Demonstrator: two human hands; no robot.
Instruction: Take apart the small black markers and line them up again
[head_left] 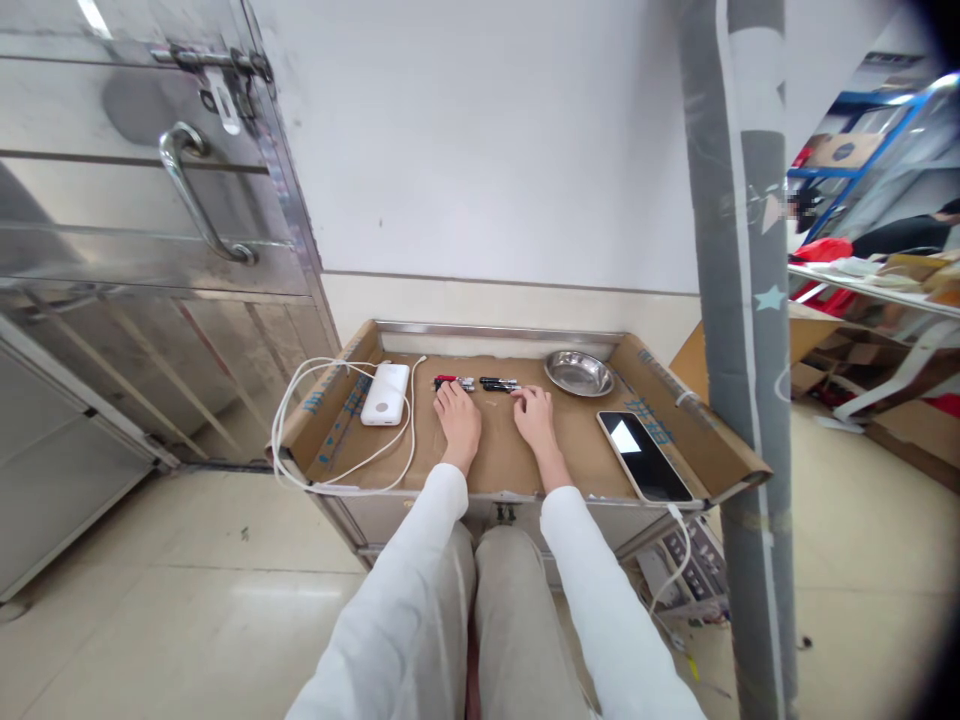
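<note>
My left hand [458, 420] lies palm down on the brown cardboard top, its fingers stretched forward onto a group of pens [454, 380], one red and the others dark. To the right of them lies a group of black pens [499, 384], pointing sideways in line with the first. My right hand [535, 415] rests palm down with its fingers loosely bent and apart, the index fingertip touching the right end of the black pens. The fingers partly cover the near sides of both groups.
A white power bank [386, 394] with a looped white cable [279, 425] lies left. At right are a round metal dish [578, 373] and a phone [645, 458] with a cable. Cardboard walls [675, 410] flank the top; a grey wrapped pillar [750, 400] stands right.
</note>
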